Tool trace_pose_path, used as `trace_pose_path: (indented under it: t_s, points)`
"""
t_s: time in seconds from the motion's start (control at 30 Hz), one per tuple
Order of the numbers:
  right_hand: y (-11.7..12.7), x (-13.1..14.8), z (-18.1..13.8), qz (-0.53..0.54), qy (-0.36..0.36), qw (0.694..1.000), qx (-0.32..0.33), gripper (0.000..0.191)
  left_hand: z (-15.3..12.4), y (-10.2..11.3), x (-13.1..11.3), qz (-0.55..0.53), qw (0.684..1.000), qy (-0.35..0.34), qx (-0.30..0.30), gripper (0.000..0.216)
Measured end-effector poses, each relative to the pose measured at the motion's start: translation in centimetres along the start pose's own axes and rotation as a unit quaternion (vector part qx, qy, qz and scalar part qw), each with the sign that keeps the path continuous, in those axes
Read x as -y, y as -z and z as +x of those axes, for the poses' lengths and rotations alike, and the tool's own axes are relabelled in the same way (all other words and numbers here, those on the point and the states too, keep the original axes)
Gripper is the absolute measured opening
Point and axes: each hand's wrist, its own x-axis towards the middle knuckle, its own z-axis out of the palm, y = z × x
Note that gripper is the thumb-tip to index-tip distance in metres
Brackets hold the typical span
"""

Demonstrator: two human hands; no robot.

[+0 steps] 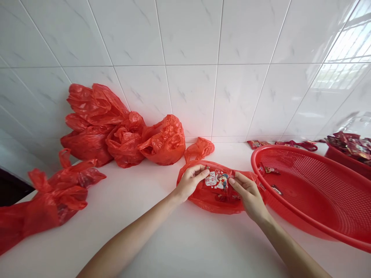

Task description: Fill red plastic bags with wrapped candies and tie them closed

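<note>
Between my hands is a small red packet (217, 180) printed with a cartoon couple, white patches and hearts. My left hand (189, 181) pinches its left end between thumb and fingers, and my right hand (247, 192) pinches the right end. Beneath the packet lies an open red plastic bag (207, 204) with a few dark red wrapped pieces (223, 197) inside, partly hidden by the packet and my fingers. The bag's right side touches a large red plastic basket (311, 200), which holds a few small wrapped pieces (271, 170) near its left wall.
Several filled red plastic bags (162, 141) stand along the tiled wall at the back left. More tied red bags (55, 197) lie at the left edge of the white table (130, 216). A red container of packets (350, 148) and red-handled scissors (301, 144) are behind the basket.
</note>
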Motion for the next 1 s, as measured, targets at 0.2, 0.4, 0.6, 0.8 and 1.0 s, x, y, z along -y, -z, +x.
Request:
trace_pose_path:
  t_s: [0.2, 0.4, 0.6, 0.8, 1.0]
  points:
    - [-0.3, 0.5, -0.2, 0.029, -0.007, 0.999, 0.038, 0.022, -0.2, -0.3, -0.3, -0.035, 0.999, 0.03, -0.002, 0.036]
    - [0.2, 0.2, 0.1, 0.026, -0.004, 0.999, -0.019, 0.027, -0.1, -0.2, -0.7, -0.023, 0.999, 0.029, -0.029, 0.033]
    - [0.2, -0.2, 0.2, -0.06, -0.013, 0.998, -0.007, 0.043, -0.3, -0.1, -0.7, 0.031, 0.981, -0.095, -0.164, 0.019]
    - [0.2, -0.8, 0.3, -0.164, 0.017, 0.986, -0.023, 0.055, -1.8, -1.1, -1.3, 0.14, 0.981, -0.13, -0.026, 0.01]
    - [-0.2, -0.7, 0.1, -0.209, 0.073, 0.975, -0.012, 0.034, -4.9, -4.3, 3.0, 0.278, 0.92, -0.172, 0.218, 0.017]
